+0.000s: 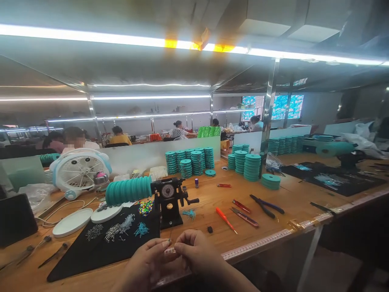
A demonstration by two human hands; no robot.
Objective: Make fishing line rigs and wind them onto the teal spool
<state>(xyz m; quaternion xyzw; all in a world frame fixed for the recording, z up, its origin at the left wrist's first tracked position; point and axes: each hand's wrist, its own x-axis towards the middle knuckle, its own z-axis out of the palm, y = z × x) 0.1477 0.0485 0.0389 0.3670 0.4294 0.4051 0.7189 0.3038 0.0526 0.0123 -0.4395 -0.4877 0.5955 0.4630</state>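
Observation:
My left hand (150, 259) and my right hand (194, 247) meet above the table's front edge, thumbs and fingertips pinched close together. Something tiny and thin sits between the fingertips; its kind is too small to make out. Just beyond them stands a black hand-cranked winding machine (168, 202) with a dial and a row of teal foam spools (129, 190) on its shaft. Left of my hands, a black mat (91, 251) bears small piles of metal fittings (114, 233), blue pieces (141, 229) and coloured beads (146, 207).
To the right lie an orange screwdriver (225, 219), a red-handled cutter (244, 217) and dark pliers (267, 205). Teal spool stacks (197, 162) stand at the back. A white fan (80, 172) and white plates (73, 223) are at left. A measuring tape (258, 245) runs along the edge. Several people sit beyond the partition.

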